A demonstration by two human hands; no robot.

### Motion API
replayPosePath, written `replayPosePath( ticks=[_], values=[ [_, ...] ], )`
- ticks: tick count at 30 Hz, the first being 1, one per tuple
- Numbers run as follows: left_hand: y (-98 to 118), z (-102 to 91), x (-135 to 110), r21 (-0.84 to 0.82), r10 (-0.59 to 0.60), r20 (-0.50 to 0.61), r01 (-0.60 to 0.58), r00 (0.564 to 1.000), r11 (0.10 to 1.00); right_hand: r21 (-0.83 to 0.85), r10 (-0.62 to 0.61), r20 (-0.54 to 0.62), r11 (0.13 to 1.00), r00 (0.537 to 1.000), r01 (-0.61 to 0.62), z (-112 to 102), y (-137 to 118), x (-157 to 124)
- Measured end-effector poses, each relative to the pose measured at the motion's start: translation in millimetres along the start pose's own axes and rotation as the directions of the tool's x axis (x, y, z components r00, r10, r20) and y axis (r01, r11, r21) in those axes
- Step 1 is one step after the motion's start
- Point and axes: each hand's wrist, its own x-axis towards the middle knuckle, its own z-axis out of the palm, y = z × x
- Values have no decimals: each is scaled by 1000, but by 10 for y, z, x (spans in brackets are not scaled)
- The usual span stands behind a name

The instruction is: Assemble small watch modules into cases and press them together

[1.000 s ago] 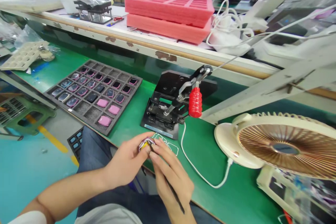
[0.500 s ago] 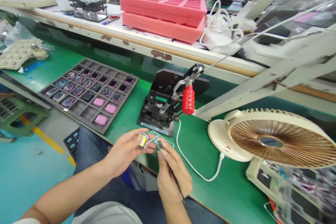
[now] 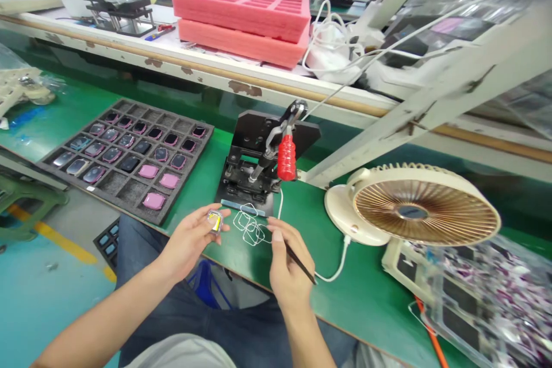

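In the head view, the left hand (image 3: 187,241) pinches a small clear part with a yellow patch (image 3: 214,221) at its fingertips; it looks light and fragile, best held by its edges. The right hand (image 3: 288,273) grips a thin black tool (image 3: 301,262).

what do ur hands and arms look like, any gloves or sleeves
Both the left hand and the right hand are bare, with no gloves, and no ring or watch shows. The forearms are bare too, with no sleeve in view. Below them are a pale grey shirt and dark blue jeans.
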Motion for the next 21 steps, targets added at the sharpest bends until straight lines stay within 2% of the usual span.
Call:
replayPosePath(
  ticks=[2, 4, 6, 8, 11, 13, 15, 18, 20, 21],
  values=[
    [10, 18, 0, -24, -9, 29, 9, 1000, 1000, -68, -10, 77, 998, 997, 16, 0, -20, 83],
    [26, 51, -6, -64, -26, 62, 30, 998, 997, -218, -22, 164, 974, 986, 58, 40, -23, 168],
    [44, 81, -8, -108, -42, 73, 50, 996, 993, -409, 2, 258, 906, 966, 107, 107, 9, 247],
    [61, 92, 2, -138, -52, 63, 61, 997, 989, -523, 50, 325, 841, 944, 135, 178, 66, 315],
    [85, 78, 24, -145, -65, 70, 74, 995, 987, -531, 82, 360, 837, 929, 132, 229, 115, 370],
    [93, 70, -7, -129, -83, 97, 95, 992, 987, -531, 92, 344, 840, 934, 113, 185, 57, 340],
    [91, 52, -84, -89, -113, 87, 120, 990, 989, -561, 116, 318, 823, 941, 88, 76, -68, 247],
    [79, -86, -123, 33, -150, -31, 151, 988, 988, -634, 173, 259, 773, 950, 32, -187, -205, 88],
    [58, -237, -34, 105, -177, -89, 186, 980, 977, -687, 224, 177, 726, 958, -43, -509, -201, 16],
    [43, -311, 20, 104, -201, -89, 210, 976, 972, -713, 250, 114, 694, 961, -96, -735, -183, -12]
  ],
)
